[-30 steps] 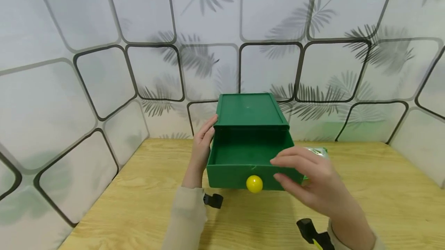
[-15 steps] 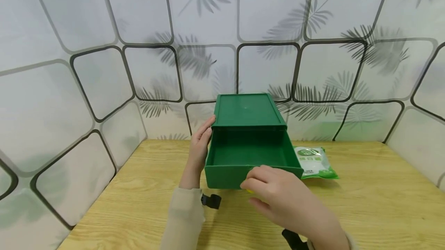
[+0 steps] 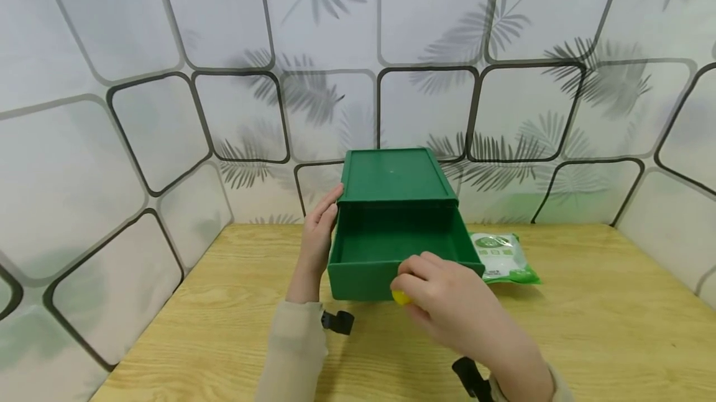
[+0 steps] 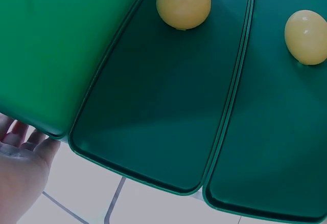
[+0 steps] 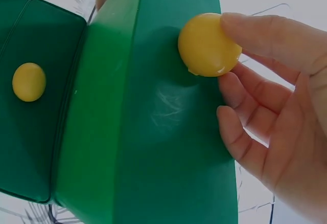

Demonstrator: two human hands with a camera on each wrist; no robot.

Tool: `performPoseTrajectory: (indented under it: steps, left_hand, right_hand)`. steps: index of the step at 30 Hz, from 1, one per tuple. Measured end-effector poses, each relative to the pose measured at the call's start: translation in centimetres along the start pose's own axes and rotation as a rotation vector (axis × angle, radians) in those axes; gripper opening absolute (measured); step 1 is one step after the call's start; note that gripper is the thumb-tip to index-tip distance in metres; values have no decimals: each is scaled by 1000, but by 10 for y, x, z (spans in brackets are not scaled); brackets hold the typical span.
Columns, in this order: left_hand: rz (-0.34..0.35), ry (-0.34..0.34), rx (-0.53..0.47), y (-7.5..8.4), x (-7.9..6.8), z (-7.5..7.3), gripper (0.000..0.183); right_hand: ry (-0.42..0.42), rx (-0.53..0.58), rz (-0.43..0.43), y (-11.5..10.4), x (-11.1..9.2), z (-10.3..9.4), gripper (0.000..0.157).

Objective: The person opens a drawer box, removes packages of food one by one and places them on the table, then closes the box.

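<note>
Table (image 3: 224,352): cabinet (image 3: 391,173) w/ top drawer (image 3: 399,243) out, inside visible; yr R hand (image 3: 453,302) pinches knob (image 3: 400,297), L hand (image 3: 317,237) straight-fingered on cabinet side.

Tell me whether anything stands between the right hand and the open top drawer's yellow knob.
Nothing visible does: the right hand grips the yellow knob directly, on the front of the green top drawer.

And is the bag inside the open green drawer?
No, the white and green bag lies on the table, to the right of the drawer.
</note>
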State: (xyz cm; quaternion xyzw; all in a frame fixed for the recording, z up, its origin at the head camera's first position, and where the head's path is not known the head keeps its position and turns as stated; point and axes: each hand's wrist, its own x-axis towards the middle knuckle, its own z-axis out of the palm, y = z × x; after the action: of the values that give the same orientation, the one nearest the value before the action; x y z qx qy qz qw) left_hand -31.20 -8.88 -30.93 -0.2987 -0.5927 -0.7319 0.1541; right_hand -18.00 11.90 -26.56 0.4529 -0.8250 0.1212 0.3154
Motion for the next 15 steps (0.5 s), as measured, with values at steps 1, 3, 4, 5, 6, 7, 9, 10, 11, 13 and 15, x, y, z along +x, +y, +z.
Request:
performPoseTrajectory:
  steps: [1, 3, 4, 5, 6, 7, 9, 10, 11, 13, 15]
  left_hand:
    - [-3, 2, -3, 0, 0, 0, 42]
    - [-7, 6, -7, 0, 0, 0, 42]
    - [-9, 8, -11, 0, 0, 0, 42]
    - [-12, 10, -11, 0, 1, 0, 42]
    - [-15, 11, -12, 0, 1, 0, 42]
    - [-17, 12, -14, 0, 1, 0, 42]
    - [-18, 10, -20, 0, 1, 0, 42]
    - [-18, 11, -19, 0, 1, 0, 42]
    - [-18, 12, -18, 0, 1, 0, 42]
    - [-14, 13, -20, -1, 1, 0, 42]
    - [-13, 16, -17, -1, 1, 0, 42]
  right_hand:
    - [4, 1, 2, 1, 0, 1, 25]
    - [7, 1, 10, 4, 1, 1, 25]
    - [7, 3, 15, 5, 1, 2, 25]
    - [6, 5, 20, 6, 1, 3, 25]
    - [6, 7, 26, 7, 1, 3, 25]
    - [6, 8, 31, 8, 2, 4, 25]
    - [14, 8, 40, 11, 3, 6, 24]
    - [20, 8, 45, 12, 3, 8, 23]
    - [27, 8, 48, 13, 3, 9, 23]
    - [37, 11, 58, 16, 4, 12, 22]
    - [43, 10, 70, 19, 5, 14, 22]
